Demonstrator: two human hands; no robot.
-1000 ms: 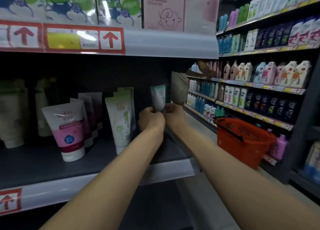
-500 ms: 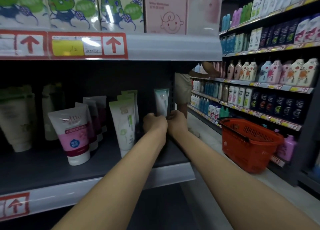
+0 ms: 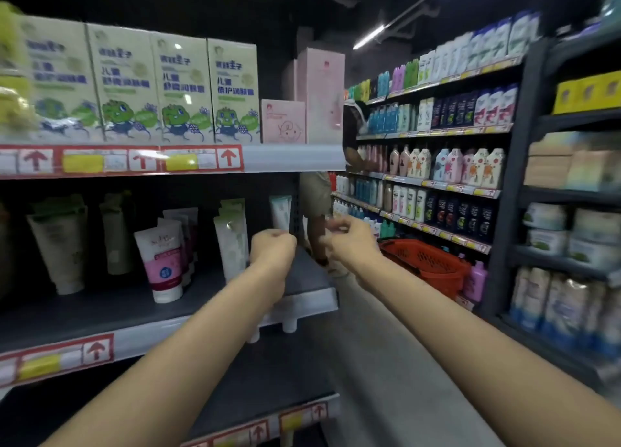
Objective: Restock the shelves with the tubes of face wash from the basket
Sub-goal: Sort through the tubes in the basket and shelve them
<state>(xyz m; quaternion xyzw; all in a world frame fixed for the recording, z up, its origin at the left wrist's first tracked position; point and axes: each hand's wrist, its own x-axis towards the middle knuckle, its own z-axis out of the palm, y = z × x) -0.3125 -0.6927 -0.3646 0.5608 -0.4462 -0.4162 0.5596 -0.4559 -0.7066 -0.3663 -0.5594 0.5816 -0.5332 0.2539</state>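
Pale tube (image 3: 281,213) stands upright at the right end of the shelf (image 3: 307,273), centre frame, just above the left hand (image 3: 272,250), grip curled, empty; right hand (image 3: 349,241), grip loosely bent, empty, lies nearer the orange basket (image 3: 423,261), right of centre; open aisle between; basket contents unseen

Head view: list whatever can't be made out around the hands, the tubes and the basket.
- Basket: head view, contents hidden by its own near wall.
- Pale tube at the end of the shelf: head view, bottom hidden behind the left hand.
- Left hand: fingers curled away from the camera, any hold cannot be told.
- Right hand: motion blur, grip unclear.
- Price labels: head view, blurred, unreadable.
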